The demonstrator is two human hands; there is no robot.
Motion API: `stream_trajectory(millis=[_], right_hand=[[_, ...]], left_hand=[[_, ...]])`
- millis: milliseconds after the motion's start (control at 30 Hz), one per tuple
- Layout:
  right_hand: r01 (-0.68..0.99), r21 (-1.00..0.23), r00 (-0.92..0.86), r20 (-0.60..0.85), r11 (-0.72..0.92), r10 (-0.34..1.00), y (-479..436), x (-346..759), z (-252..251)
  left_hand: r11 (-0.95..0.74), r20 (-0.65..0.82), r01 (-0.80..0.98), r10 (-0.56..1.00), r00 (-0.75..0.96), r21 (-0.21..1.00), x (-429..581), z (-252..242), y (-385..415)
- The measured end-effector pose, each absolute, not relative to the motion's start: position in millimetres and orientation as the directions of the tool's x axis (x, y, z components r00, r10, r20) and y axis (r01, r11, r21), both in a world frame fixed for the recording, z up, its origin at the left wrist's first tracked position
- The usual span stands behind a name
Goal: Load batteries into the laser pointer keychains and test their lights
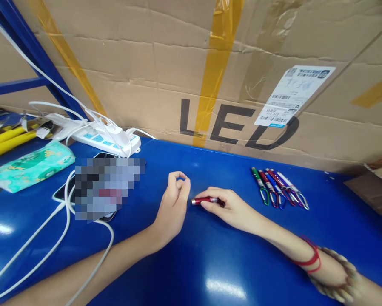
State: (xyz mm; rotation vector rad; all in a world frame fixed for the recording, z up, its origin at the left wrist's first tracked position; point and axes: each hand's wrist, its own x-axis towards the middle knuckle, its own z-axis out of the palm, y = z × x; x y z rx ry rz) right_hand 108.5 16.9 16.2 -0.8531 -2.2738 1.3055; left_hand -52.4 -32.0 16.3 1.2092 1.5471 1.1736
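A small red cylinder with a silver end point(201, 200) is pinched between the thumb and fingers of my right hand point(224, 207), just above the blue surface. My left hand point(175, 199) is just left of the cylinder's silver end, apart from it, with fingers curled in and thumb and fingertips close together. Whether anything is inside those curled fingers is too small to make out. Farther right, several similar pens with carabiner clips point(275, 187), in green, red, blue and silver, lie side by side.
A large cardboard box point(130, 63) stands behind the blue table point(191, 272). On the left are a white power strip point(104, 140), white cables point(68, 212), a green tissue pack point(33, 165), yellow items point(10, 140) and a partly blurred phone point(63, 191).
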Motion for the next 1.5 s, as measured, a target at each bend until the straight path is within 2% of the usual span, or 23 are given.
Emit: stream_trajectory(millis=[267,467,1033,1200,1500], right_hand=[[0.253,-0.895,-0.745,0.062,0.367,0.664,8.6,105.3,14.8],[0.229,-0.903,-0.749,0.075,0.363,0.658,7.7,106.5,12.2],[0.289,-0.902,-0.669,0.048,0.32,0.742,4.3,103.8,8.6],[0.248,-0.888,-0.7,0.112,0.387,0.705,6.9,105.2,7.5],[0.269,-0.847,-0.717,0.142,0.458,0.682,3.9,105.2,6.3]], left_hand=[[0.053,-0.042,0.109,0.994,-0.1,0.993,-48.7,14.7,-36.2],[0.058,-0.049,0.119,0.996,-0.08,0.991,-49.0,15.6,-36.8],[0.049,-0.046,0.089,0.998,-0.035,0.995,-49.2,13.8,-36.9],[0.045,-0.044,0.067,0.999,-0.023,0.997,-49.3,13.0,-37.2],[0.053,-0.05,0.085,0.998,-0.034,0.995,-49.4,14.7,-38.0]])
